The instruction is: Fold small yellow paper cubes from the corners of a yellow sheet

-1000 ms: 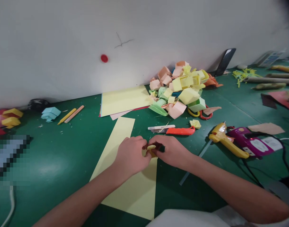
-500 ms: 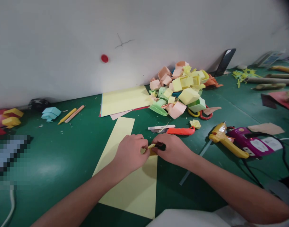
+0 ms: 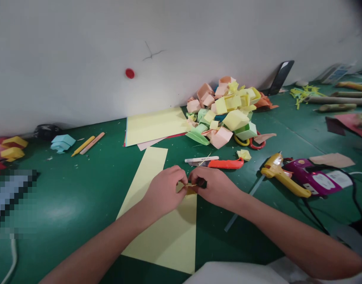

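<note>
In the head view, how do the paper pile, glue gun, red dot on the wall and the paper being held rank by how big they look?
Largest to smallest:
1. Paper pile
2. Glue gun
3. Red dot and held paper: unsure, as much of the paper is hidden.

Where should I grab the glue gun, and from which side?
Grip the glue gun by its yellow handle, best coming in from the near side with the right hand, the closer one. The handle slants toward you and rightward, its near edge exposed; the purple box crowds its far side. Avoid the tip, pointing away and possibly hot.
</note>
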`<state>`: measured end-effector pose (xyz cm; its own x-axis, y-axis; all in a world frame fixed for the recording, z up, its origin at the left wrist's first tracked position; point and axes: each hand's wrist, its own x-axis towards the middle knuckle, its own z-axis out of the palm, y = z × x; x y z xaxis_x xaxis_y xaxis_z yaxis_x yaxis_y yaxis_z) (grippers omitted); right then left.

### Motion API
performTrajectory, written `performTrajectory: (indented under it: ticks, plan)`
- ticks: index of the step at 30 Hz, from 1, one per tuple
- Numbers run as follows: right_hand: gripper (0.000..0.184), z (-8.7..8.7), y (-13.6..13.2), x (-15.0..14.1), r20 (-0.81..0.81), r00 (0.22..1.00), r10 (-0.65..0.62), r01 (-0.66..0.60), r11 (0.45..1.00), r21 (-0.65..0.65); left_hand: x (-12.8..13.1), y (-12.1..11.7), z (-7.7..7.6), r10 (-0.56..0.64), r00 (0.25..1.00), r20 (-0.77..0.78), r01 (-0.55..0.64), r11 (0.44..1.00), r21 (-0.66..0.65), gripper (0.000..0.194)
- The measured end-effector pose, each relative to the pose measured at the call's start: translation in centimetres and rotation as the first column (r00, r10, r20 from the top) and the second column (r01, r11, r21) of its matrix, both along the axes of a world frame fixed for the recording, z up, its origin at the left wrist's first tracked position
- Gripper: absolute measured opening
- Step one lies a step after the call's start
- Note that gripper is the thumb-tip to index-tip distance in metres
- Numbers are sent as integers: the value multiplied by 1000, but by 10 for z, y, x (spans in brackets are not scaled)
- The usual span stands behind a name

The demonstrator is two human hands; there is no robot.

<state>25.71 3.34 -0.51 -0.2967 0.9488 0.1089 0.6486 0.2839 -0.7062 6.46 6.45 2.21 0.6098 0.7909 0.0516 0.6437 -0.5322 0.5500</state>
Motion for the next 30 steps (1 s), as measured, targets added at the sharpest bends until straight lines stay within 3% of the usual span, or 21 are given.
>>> performTrajectory:
  ticks: [7, 12, 19, 26, 30]
  plan:
    - [25, 0, -1, 0, -22, 1000, 18, -18, 999, -31, -4, -3, 5, -88, 994, 62, 95, 989, -113, 6]
    - [24, 0, 0, 0, -37, 999, 20, -22, 999, -44, -3, -2, 7, -23, 1000, -12, 21, 987, -159, 22]
    - [29, 5, 0, -1, -140, 990, 12, -31, 990, -137, -1, -4, 9, -20, 995, -94, 3, 985, -173, 18]
    - [24, 6, 0, 0, -180, 984, 15, -50, 981, -189, -1, -9, 3, -38, 997, -63, 28, 988, -152, 12]
    - [21, 7, 0, 3, -266, 962, 59, -122, 966, -228, 0, -11, 3, -19, 996, -92, 4, 987, -162, 11]
